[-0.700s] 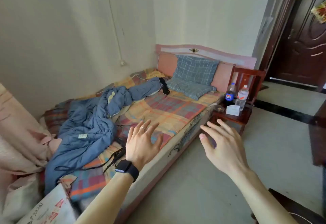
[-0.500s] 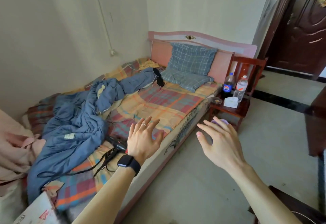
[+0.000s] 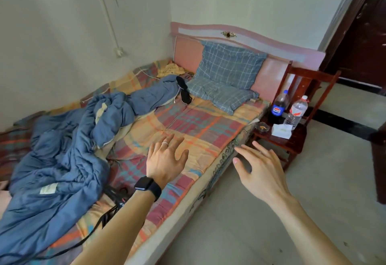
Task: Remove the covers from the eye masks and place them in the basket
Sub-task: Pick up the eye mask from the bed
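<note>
A black eye mask [image 3: 183, 92] lies on the bed beside the checked blue pillow [image 3: 226, 76], partly on the blue quilt. My left hand [image 3: 166, 158], with a ring and a black watch on the wrist, hovers spread over the plaid sheet [image 3: 198, 126], well short of the mask. My right hand [image 3: 260, 168] is held out over the floor beside the bed edge, fingers apart. Both hands hold nothing. No basket is in view.
A crumpled blue quilt [image 3: 62, 154] covers the bed's left half, with black cables [image 3: 112, 200] beside it. A red wooden chair [image 3: 292, 135] by the headboard carries a cola bottle [image 3: 278, 107], a water bottle [image 3: 296, 111] and a tissue pack [image 3: 282, 131]. A dark door [image 3: 363, 35] stands at right.
The view has moved closer to the bed and tilted down. Both hands stay spread and empty, reaching slightly farther forward.
</note>
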Available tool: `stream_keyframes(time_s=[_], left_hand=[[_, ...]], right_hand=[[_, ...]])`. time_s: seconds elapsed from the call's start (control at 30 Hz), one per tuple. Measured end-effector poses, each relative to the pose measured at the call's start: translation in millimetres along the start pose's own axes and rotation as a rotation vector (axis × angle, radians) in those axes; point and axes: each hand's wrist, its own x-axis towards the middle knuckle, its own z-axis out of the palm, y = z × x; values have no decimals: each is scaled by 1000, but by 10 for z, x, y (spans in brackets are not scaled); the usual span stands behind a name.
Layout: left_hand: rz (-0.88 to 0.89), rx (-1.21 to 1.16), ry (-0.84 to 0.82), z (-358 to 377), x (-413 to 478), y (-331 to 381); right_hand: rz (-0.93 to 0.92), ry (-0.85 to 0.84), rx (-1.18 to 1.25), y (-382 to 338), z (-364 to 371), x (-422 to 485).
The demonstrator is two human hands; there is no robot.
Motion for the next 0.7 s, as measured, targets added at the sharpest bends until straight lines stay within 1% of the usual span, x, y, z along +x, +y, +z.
stream_keyframes(time_s=[0.17,0.33,0.57,0.7], left_hand=[[-35,-16,-3,351,708,1],[-70,51,-8,709,1505,57],[-227,57,-24,1120,2478,193],[-294,54,-72,1369,3002,221]], right_hand=[[-34,-63,19,306,384,784],[-105,-93,31,716,726,1694],[-191,-166,84,1330,1042,2951],[-190,-243,73,1648,1317,3529]])
